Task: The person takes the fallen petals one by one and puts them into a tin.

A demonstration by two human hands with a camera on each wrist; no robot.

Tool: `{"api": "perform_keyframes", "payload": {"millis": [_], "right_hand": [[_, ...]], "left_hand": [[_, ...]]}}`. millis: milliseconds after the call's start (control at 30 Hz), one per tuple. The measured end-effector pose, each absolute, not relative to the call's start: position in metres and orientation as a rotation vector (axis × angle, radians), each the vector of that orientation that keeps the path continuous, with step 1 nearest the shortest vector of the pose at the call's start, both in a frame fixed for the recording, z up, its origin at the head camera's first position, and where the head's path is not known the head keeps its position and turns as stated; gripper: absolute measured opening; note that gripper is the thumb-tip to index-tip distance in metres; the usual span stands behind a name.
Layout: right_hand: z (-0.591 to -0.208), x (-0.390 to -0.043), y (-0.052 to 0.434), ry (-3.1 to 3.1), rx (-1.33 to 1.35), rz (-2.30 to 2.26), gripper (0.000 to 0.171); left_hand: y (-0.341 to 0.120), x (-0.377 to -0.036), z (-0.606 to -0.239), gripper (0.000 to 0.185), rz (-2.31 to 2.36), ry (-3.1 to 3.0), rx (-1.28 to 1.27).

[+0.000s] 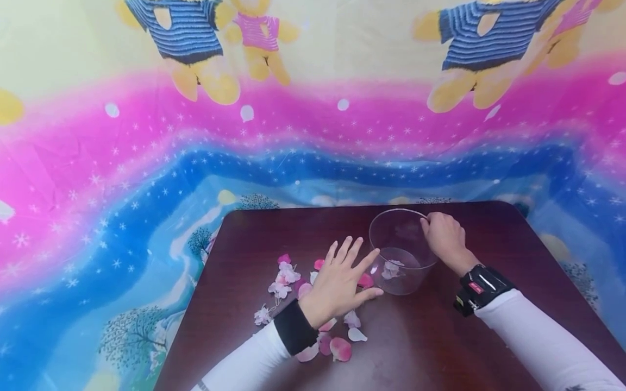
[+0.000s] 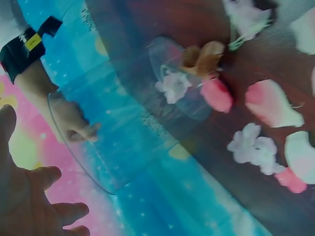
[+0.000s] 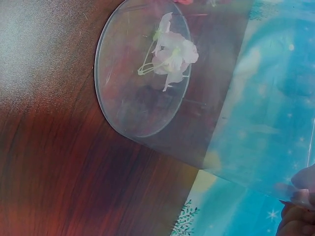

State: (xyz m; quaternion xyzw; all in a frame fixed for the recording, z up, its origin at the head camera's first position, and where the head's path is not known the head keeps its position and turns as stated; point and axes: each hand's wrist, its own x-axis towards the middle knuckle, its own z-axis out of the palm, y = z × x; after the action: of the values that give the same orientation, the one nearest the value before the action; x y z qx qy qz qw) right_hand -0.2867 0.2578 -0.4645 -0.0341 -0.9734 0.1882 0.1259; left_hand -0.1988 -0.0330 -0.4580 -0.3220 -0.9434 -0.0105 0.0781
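Observation:
My right hand [image 1: 445, 239] pinches the rim of a clear, see-through round container [image 1: 413, 279], fingers and thumb curled at its right side. The container stands on the dark tabletop, its mouth upward. A pale pink-white flower [image 3: 174, 56] with thin green stems shows through its wall and appears to lie on its bottom. Just left of the container, my left hand [image 1: 337, 285] hovers with fingers spread, holding nothing; whether its fingertips touch the wall I cannot tell. Beneath and around that hand lie loose pink petals [image 1: 340, 349] and small pale flowers [image 1: 287, 272], some hidden by it.
The brown-red wooden table [image 1: 469, 347] has rounded far corners. A patterned cloth [image 1: 303, 125] with bears and snowflakes hangs behind it and down both sides. In the left wrist view, a brown curled petal [image 2: 209, 58] lies near the container's base.

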Motion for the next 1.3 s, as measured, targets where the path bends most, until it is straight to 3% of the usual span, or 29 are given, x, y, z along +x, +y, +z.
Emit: {"api": "perform_keyframes", "payload": {"millis": [433,833,1300], "right_hand": [[-0.466,-0.288,0.26,-2.825,-0.103,0.551,0.036],[-0.467,-0.287,0.259,-2.81,-0.112,0.559,0.034],[-0.467,-0.288,0.258,-2.819,-0.127,0.555,0.035]], "left_hand": [[-0.067,-0.179,-0.486,0.075,-0.096,-2.878,-0.951],[-0.106,-0.168,-0.515,0.076,-0.178,-2.985,-0.699],[-0.135,-0.157,-0.539,0.07,-0.324,-2.933,-0.614]]}}
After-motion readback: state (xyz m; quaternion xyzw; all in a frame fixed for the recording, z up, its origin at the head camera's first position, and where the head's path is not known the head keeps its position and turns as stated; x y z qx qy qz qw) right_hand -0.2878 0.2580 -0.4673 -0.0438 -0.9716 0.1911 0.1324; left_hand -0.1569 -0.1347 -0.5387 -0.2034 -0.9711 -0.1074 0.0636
